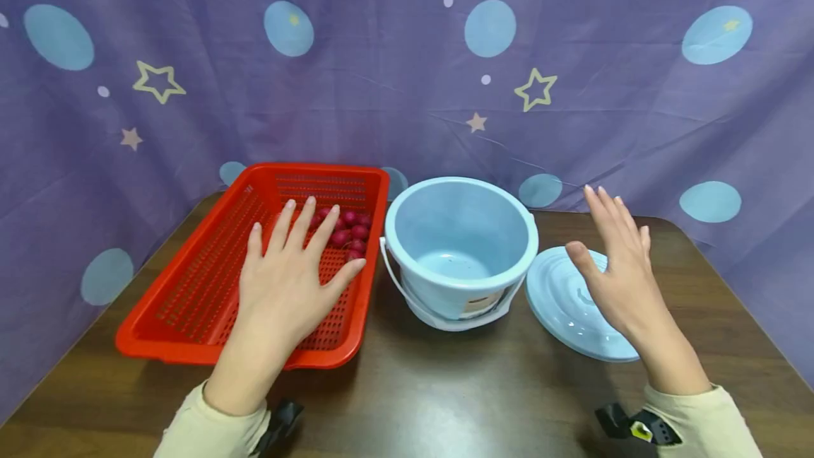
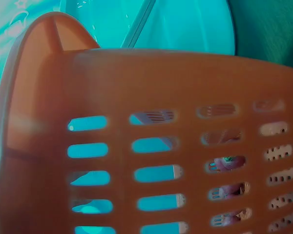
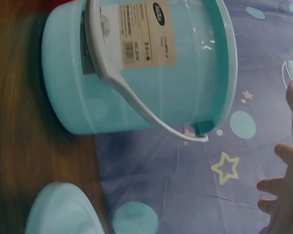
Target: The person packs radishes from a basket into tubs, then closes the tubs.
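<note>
My left hand (image 1: 283,288) is spread open above a red plastic basket (image 1: 356,302) with slotted walls, holding nothing. Small round magenta things (image 1: 359,232), like radishes, lie in the basket's far right part; the hand hides some of them. Right of the basket stands a light-blue bucket (image 1: 461,232), its inside bare and its pale handle (image 3: 132,97) hanging down at the front. My right hand (image 1: 626,274) is raised with fingers extended near the light-blue lid (image 1: 559,302), partly covering it from view. In the right wrist view, a label (image 3: 149,34) shows on the bucket.
All of this stands on a dark brown wooden table (image 1: 407,401). Behind it hangs a purple curtain (image 1: 381,90) with stars and blue dots. The bucket stands close against the basket's right side, and the lid lies close to the bucket.
</note>
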Available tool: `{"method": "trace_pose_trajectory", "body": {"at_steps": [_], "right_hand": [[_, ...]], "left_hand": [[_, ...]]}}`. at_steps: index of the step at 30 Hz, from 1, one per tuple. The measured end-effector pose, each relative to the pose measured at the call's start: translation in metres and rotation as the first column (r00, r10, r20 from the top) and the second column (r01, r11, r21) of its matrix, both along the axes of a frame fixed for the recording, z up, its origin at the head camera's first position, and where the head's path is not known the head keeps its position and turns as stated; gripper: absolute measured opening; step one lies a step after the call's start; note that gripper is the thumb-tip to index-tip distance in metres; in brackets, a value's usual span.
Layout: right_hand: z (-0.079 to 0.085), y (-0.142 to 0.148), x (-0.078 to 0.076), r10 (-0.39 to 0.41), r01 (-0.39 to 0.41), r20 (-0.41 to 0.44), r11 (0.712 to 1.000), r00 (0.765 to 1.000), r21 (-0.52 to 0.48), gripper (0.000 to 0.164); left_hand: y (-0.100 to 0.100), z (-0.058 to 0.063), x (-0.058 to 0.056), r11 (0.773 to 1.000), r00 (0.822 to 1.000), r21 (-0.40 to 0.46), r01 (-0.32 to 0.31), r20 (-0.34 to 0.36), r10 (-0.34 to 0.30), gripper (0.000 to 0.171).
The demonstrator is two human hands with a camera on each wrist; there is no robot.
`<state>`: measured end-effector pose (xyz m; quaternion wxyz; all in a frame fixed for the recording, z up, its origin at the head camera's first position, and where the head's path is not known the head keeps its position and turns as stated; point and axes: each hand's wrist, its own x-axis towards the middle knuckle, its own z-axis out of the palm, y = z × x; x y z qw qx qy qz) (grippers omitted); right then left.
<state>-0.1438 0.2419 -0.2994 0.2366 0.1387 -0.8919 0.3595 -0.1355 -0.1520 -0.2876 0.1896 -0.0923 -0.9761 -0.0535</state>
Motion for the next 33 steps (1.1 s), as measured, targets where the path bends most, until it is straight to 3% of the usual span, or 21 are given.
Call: {"method": "trace_pose_trajectory", "body": {"at_steps": [3,9,11,17,20,33], "right_hand": [[0.001,-0.005,0.002,0.038,-0.033,0.037,0.991,0.999,-0.133,0.055],[0.002,-0.016,0.005,0.11,-0.063,0.112,0.932,0.988,-0.358,0.049],[0.001,-0.02,0.005,0.158,-0.086,0.131,0.895,0.979,-0.437,0.049],[-0.005,-0.026,0.005,0.299,-0.132,0.153,0.749,0.942,-0.649,0.051],[-0.007,-0.028,0.004,0.317,-0.127,0.176,0.741,0.932,-0.66,0.053],[-0.015,-0.041,0.002,0.312,-0.087,0.263,0.779,0.913,-0.621,0.054]], "left_hand": [[0.0,0.0,0.001,1.0,1.0,0.004,0.001,-0.003,-0.001,0.079],[0.001,0.001,0.002,1.0,1.0,0.011,0.0,0.011,0.0,0.078],[0.001,0.0,0.002,1.0,1.0,0.012,0.004,0.003,-0.004,0.078],[0.001,0.002,0.002,1.0,1.0,0.013,0.007,0.005,-0.007,0.077],[0.0,0.002,0.002,1.0,1.0,0.012,0.004,0.013,-0.005,0.077],[0.0,0.002,0.001,1.0,1.0,-0.004,-0.001,0.011,0.001,0.076]]}}
